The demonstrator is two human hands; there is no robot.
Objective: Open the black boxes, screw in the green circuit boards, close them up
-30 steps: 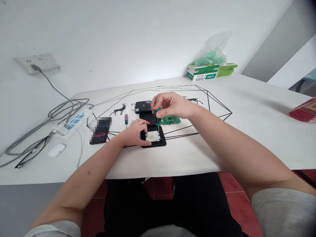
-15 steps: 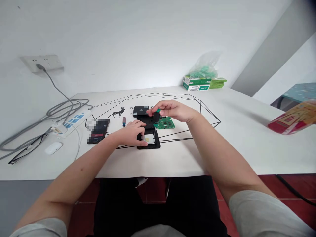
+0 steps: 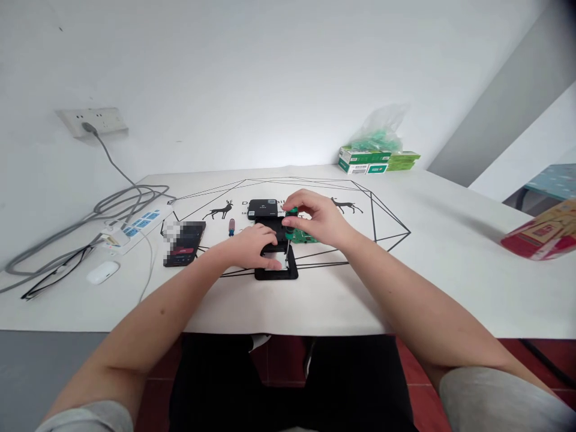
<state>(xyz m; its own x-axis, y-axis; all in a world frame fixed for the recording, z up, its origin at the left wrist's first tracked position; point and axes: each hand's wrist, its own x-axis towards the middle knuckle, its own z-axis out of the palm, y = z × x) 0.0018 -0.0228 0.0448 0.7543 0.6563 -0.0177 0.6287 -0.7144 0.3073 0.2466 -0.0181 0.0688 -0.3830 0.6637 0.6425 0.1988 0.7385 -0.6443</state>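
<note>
My right hand (image 3: 317,216) grips the green and black handle of a screwdriver (image 3: 291,219) between thumb and fingers. The tool stands nearly upright, its thin shaft running down to the right side of a black casing (image 3: 291,275) with a white panel (image 3: 283,258) in it. My left hand (image 3: 255,246) holds that casing flat on the table, thumb across the panel and fingers at the far side. Behind lies another black part (image 3: 265,221), partly under my fingers. A green circuit board (image 3: 309,237) is mostly hidden by my right hand.
A black box-shaped device (image 3: 262,208) lies beyond the parts. A small screwdriver (image 3: 231,227) and a phone (image 3: 183,243) are on the left, then a white earphone case (image 3: 103,272), glasses (image 3: 56,273) and a power strip (image 3: 146,223) with cables. Green boxes (image 3: 364,157) stand against the wall.
The whole view has shifted, so the table sits slightly lower and further right. My right fingers have curled closer around the screwdriver handle. My left hand stays on the casing.
</note>
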